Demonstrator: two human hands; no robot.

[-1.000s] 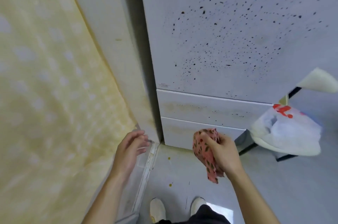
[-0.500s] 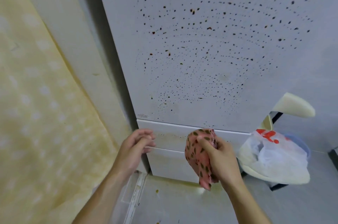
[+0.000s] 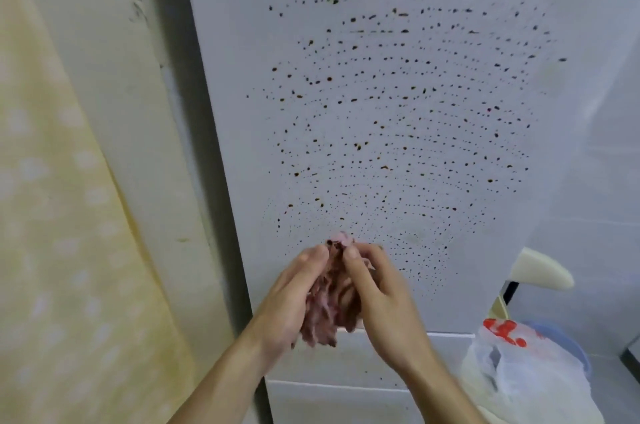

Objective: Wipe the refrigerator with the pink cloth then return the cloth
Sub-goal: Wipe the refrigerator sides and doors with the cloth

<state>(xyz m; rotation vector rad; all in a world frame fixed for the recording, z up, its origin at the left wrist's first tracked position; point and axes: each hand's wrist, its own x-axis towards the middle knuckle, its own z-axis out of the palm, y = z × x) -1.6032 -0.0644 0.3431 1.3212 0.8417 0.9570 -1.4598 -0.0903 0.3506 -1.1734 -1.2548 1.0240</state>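
as hands [image 3: 287, 299] [image 3: 384, 313] grip cloth [image 3: 332, 306], refrigerator [image 3: 235, 77] spotted.

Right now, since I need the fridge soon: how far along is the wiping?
Done: the pink cloth is fetched, bunched between left hand and right hand. In hand: it is held in front of the refrigerator door. Left: dark specks cover the door, so all the wiping and returning the cloth remain.

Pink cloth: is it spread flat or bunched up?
Bunched up: the pink cloth is crumpled between the left hand and right hand.
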